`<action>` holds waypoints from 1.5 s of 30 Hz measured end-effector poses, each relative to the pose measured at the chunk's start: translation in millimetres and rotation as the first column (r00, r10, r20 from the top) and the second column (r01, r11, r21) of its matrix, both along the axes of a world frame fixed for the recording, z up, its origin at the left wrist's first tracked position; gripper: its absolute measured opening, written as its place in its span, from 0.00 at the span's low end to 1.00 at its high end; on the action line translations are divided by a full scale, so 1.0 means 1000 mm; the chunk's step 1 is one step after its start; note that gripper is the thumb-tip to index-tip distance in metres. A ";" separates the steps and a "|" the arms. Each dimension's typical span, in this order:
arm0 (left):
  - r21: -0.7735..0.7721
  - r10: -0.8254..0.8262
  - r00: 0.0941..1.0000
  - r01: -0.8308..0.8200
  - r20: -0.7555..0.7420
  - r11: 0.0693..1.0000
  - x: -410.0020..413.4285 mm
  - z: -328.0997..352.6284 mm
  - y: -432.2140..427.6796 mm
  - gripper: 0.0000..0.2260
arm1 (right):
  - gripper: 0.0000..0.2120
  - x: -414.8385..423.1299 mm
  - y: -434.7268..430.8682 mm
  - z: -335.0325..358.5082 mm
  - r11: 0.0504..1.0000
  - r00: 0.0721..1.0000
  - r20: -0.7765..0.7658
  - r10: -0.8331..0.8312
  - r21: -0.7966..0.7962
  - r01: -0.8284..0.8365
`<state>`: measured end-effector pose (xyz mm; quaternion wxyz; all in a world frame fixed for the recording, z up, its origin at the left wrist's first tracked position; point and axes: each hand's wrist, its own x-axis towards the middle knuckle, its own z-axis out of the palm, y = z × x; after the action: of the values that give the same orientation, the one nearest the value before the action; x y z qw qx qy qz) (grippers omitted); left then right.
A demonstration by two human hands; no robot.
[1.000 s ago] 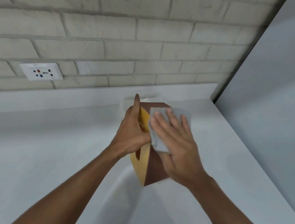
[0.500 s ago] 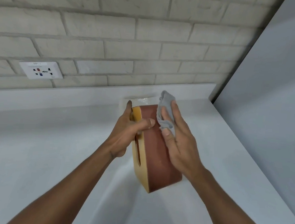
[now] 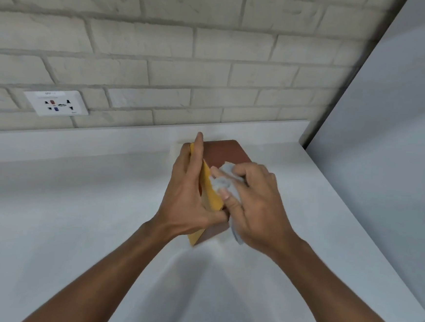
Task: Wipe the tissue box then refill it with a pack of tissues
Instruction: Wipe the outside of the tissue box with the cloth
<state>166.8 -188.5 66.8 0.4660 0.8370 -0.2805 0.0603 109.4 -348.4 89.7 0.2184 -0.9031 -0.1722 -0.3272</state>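
The tissue box is brown with a yellow slotted face and is held tilted on edge above the white counter. My left hand grips it from the left, palm on the yellow face, thumb near its lower edge. My right hand presses a bunched grey cloth against the brown side near the yellow edge. The cloth's tail hangs below my right palm. Most of the slot is hidden by my left hand. No pack of tissues shows.
The white counter runs to a pale brick wall with a socket plate at the left. A plain white panel rises at the right, and the counter's front edge shows at lower right.
My right hand slid down the box's brown side, bunching the cloth near the yellow edge. The box was turned back so less brown side faces me. My left hand shifted lower on the yellow face.
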 end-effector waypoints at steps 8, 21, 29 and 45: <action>-0.054 0.056 0.990 -0.064 -0.131 0.996 0.001 0.001 0.008 0.64 | 0.10 0.005 -0.018 -0.009 0.935 0.994 -0.076 -0.083 0.340 0.104; -0.481 -0.068 0.695 -0.421 -0.716 0.769 0.029 0.016 0.025 0.45 | 0.22 -0.012 -0.027 -0.043 0.976 0.968 -0.222 -0.114 0.156 0.151; -0.487 -0.114 0.584 -0.534 -0.804 0.691 0.033 0.003 0.029 0.21 | 0.23 -0.030 0.008 -0.021 0.911 0.975 -0.199 -0.097 0.377 0.167; -0.496 -0.069 0.587 -0.608 -0.807 0.621 0.016 -0.009 0.028 0.30 | 0.21 -0.051 0.025 -0.040 0.997 0.949 -0.316 -0.012 0.072 0.036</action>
<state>182.7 -160.7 57.6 0.8146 0.5515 0.1393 -0.1135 58.2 -323.3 49.6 0.2736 -0.9367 -0.1115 -0.1879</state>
